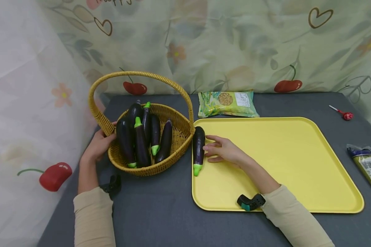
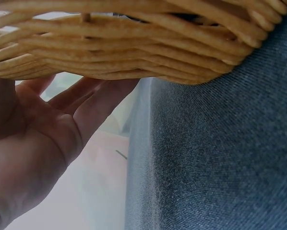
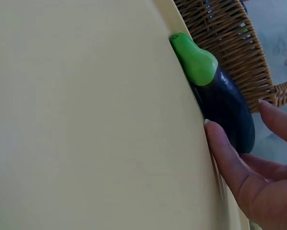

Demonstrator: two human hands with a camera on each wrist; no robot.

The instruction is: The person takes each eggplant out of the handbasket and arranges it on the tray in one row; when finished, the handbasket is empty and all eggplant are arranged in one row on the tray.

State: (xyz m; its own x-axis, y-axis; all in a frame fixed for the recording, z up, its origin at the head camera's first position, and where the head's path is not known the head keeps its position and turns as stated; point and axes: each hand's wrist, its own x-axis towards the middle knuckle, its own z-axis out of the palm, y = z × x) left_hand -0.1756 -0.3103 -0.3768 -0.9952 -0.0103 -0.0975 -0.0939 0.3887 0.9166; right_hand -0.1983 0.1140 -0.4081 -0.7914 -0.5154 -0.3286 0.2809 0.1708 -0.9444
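Observation:
A wicker basket [image 1: 160, 168] with a tall arched handle holds several dark eggplants [image 1: 142, 147] with green caps. My left hand [image 1: 99, 145] grips its left side at the foot of the handle; in the left wrist view the fingers [image 2: 102, 98] run behind the woven wall. Another eggplant [image 1: 199, 145] lies along the left edge of the yellow tray [image 1: 275, 164], its green end towards me. My right hand [image 1: 224, 150] is right beside this eggplant, fingers spread and slightly bent. In the right wrist view the fingertips are around its dark end without closing on it.
Behind the tray lies a green printed packet [image 1: 227, 104]. A red lollipop [image 1: 347, 115] rests at the far right, with another plastic packet [image 1: 369, 166] nearer me. Patterned curtains [image 1: 222, 44] hang behind and on the left of the dark table [image 1: 160, 212].

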